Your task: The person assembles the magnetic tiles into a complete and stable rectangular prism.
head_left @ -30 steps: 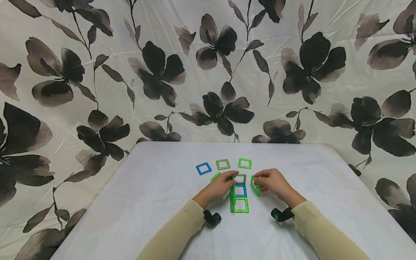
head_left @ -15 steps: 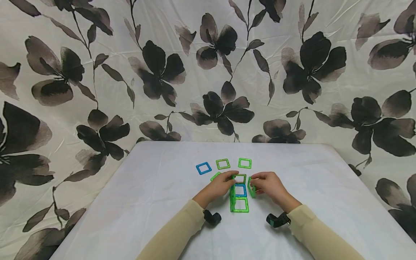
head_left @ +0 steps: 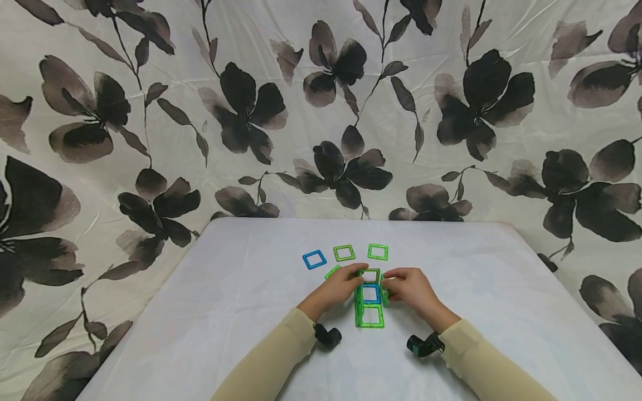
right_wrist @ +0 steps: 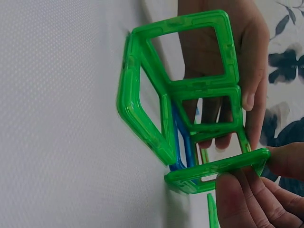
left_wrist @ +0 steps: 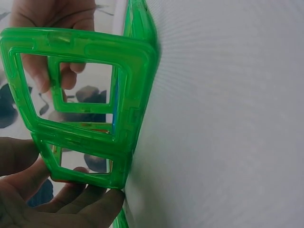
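Magnetic building tiles, hollow square frames, form a low structure at the table's middle. Its flat row has a near green tile (head_left: 371,326), a blue tile (head_left: 371,302) and a farther green one. Along the left side stand upright green tiles (left_wrist: 80,40), joined edge to edge. My left hand (head_left: 337,287) pinches the farther upright with thumb and fingers in the left wrist view. My right hand (head_left: 415,291) pinches another green tile (right_wrist: 213,165) upright by its outer part. This tile's lower edge is right at the row's right side, beside the blue tile.
Behind the structure lie a loose blue tile (head_left: 318,267) and two green tiles (head_left: 345,260) (head_left: 378,258). A further green tile (head_left: 331,271) shows partly behind my left hand. The white table (head_left: 225,306) ends at a floral cloth backdrop (head_left: 281,189).
My right hand has moved left with its green tile, bringing the tile from apart to right beside the row. My left hand has stayed in place on the upright tile.
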Motion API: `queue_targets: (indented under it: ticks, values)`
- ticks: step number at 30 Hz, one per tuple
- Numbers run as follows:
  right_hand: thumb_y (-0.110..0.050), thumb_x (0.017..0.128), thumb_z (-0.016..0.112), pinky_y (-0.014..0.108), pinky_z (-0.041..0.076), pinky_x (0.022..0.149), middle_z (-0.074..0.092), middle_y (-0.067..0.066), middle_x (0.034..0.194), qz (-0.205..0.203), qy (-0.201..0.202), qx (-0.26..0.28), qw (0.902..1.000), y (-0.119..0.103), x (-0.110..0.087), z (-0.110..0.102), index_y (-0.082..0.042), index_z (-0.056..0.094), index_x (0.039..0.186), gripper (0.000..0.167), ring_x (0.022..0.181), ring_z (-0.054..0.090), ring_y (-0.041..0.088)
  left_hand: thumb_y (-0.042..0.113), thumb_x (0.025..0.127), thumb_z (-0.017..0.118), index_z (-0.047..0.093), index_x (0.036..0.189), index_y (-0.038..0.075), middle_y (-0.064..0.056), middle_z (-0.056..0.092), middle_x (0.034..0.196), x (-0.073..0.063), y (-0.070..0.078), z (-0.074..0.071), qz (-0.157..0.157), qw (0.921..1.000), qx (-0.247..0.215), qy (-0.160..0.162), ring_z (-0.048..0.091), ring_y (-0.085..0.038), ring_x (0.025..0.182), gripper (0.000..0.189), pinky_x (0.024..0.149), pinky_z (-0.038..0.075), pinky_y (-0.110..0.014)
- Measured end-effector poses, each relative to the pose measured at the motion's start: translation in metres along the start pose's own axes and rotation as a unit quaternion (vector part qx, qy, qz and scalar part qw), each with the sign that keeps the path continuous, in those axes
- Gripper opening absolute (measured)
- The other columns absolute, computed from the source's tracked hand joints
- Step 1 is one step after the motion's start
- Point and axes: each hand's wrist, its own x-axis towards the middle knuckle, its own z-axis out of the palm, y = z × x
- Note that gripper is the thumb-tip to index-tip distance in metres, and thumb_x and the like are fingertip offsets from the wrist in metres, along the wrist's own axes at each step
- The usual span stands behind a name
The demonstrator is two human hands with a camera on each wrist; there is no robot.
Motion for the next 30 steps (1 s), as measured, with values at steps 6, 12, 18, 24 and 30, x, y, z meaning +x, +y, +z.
queue_targets:
  ticks: [6, 12, 18, 24, 30]
  values:
    - [-0.021, 0.089, 0.067, 0.034, 0.059, 0.065, 0.074, 0.013, 0.096, -0.006, 0.002, -0.007, 1.0, -0.002, -0.002, 0.003, -0.001, 0.069, 0.111, 0.03, 0.071, 0.068, 0.017, 0.025, 0.101, 0.049, 0.049, 0.142, 0.026, 0.002, 0.048, 0.147, 0.001, -0.001, 0.0, 0.005, 1.0, -0.002, 0.005, 0.04, -0.021, 0.14, 0.041, 0.114, 0.033, -0.051]
    - [-0.021, 0.089, 0.068, 0.034, 0.059, 0.066, 0.074, 0.014, 0.097, -0.008, 0.006, -0.016, 0.9998, -0.004, -0.002, 0.006, 0.0, 0.068, 0.114, 0.032, 0.068, 0.068, 0.016, 0.025, 0.101, 0.049, 0.049, 0.143, 0.027, 0.002, 0.049, 0.147, 0.001, -0.001, 0.0, 0.007, 1.0, -0.001, 0.004, 0.041, -0.021, 0.138, 0.041, 0.113, 0.033, -0.051]
    - [-0.02, 0.088, 0.068, 0.033, 0.059, 0.066, 0.074, 0.014, 0.097, -0.014, 0.007, -0.024, 0.9996, -0.005, -0.002, 0.009, 0.0, 0.068, 0.114, 0.032, 0.069, 0.068, 0.016, 0.026, 0.101, 0.049, 0.049, 0.143, 0.027, 0.002, 0.049, 0.146, 0.001, -0.002, 0.001, 0.006, 1.0, 0.005, 0.004, 0.043, -0.02, 0.137, 0.041, 0.112, 0.034, -0.051]
    - [-0.02, 0.088, 0.068, 0.032, 0.058, 0.065, 0.075, 0.012, 0.095, -0.015, 0.014, -0.034, 0.9992, -0.005, -0.001, 0.011, -0.001, 0.068, 0.114, 0.032, 0.069, 0.069, 0.015, 0.025, 0.102, 0.048, 0.049, 0.143, 0.026, 0.001, 0.049, 0.146, 0.0, -0.002, 0.001, 0.006, 1.0, 0.003, 0.003, 0.043, -0.02, 0.136, 0.041, 0.112, 0.035, -0.051]
    - [-0.02, 0.088, 0.068, 0.033, 0.059, 0.066, 0.075, 0.012, 0.096, -0.009, 0.017, -0.029, 0.9994, -0.006, 0.001, 0.012, -0.001, 0.068, 0.115, 0.033, 0.071, 0.069, 0.015, 0.026, 0.101, 0.048, 0.05, 0.142, 0.027, 0.003, 0.051, 0.145, -0.001, 0.0, 0.001, 0.0, 1.0, 0.001, 0.005, 0.045, -0.019, 0.134, 0.041, 0.111, 0.036, -0.051]
